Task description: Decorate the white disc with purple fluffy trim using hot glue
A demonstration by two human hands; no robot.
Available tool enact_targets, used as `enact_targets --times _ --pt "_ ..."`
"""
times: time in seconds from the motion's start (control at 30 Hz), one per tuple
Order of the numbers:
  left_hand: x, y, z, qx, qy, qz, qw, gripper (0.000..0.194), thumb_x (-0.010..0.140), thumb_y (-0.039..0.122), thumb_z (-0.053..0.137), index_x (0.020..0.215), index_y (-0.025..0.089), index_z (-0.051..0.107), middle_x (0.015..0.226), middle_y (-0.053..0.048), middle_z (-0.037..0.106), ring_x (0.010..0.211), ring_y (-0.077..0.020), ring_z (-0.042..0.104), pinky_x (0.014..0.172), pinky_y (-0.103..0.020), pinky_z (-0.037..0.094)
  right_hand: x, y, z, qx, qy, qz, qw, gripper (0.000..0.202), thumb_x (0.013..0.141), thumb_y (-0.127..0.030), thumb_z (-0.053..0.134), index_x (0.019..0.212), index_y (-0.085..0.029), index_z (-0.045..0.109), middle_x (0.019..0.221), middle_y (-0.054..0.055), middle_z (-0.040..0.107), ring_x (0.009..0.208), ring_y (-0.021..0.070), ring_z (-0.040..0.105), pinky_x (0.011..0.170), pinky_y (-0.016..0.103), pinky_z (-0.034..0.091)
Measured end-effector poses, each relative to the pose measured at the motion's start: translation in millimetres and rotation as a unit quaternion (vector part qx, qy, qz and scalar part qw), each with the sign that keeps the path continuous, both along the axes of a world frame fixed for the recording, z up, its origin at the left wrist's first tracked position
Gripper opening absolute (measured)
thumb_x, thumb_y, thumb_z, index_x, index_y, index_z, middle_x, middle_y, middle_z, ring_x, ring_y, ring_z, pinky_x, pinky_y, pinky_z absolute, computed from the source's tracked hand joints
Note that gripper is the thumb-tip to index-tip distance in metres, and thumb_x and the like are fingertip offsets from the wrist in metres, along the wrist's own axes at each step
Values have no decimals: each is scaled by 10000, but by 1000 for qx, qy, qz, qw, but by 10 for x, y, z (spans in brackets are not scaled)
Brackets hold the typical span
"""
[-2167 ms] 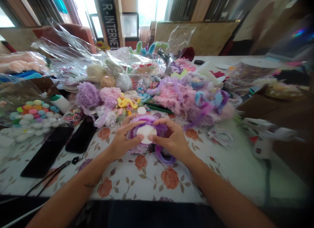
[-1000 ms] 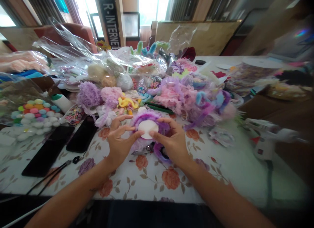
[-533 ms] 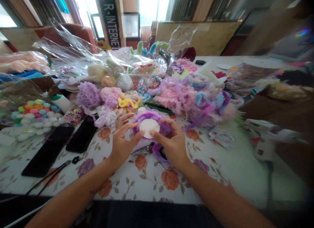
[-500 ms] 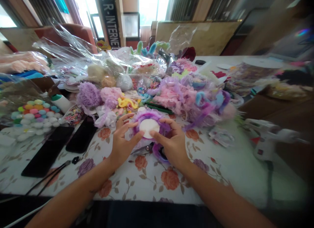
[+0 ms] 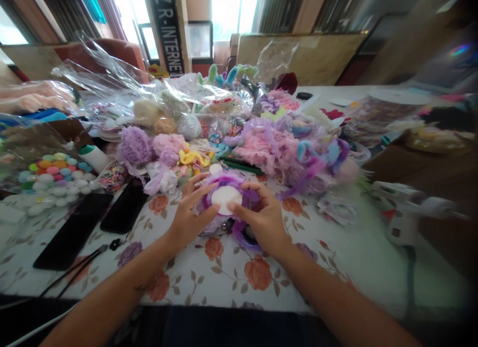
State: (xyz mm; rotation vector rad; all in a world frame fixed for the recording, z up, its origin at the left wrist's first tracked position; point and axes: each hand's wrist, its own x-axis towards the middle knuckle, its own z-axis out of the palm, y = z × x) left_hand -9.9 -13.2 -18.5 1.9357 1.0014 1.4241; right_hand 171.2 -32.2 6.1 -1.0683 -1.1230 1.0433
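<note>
Both hands grip a round fluffy purple piece with a white disc on its face, held just above the cloth. My left hand is closed on its left edge, thumb pressed on the disc. On the other side, my right hand curls its fingers round the purple fluff, its thumb also on the disc. Below the right hand a purple fuzzy loop shows, with something dark inside it that I cannot make out. Behind the piece lies a small white round thing.
Two black phones lie at left, with cords near them. Bagged pompoms and a heap of pink and purple trimmings cover the back. A white glue gun stands at right beside a brown box. Flowered cloth covers the table.
The disc has shifted slightly down and left and tilts a little differently. My left fingers have closed in at its upper left edge. Both hands keep their hold.
</note>
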Motion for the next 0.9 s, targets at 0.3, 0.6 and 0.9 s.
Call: enact_targets --times 0.3,0.6,0.9 --pt "130 31 73 -4 84 -35 996 539 846 323 680 1364 370 540 1404 -91 517 1411 -301 371 1167 -526 317 253 65 -31 4 24 20 999 377 615 -278 873 924 -237 660 870 -13 638 705 136 573 613 274 500" --pt "363 63 56 10 34 39 999 412 841 332 690 1251 337 649 1408 -74 530 1349 -285 448 1120 -487 377 342 105 -103 28 24 -37 999 441 627 -317 866 1006 -253 650 928 10 661 725 161 617 606 302 539" --pt "462 -16 83 59 -26 149 987 189 749 345 785 924 276 770 1201 -65 639 1155 -256 569 1031 -481 431 307 110 -113 29 36 -36 998 457 631 -354 856 1013 -234 636 920 25 673 752 186 636 590 306 554"
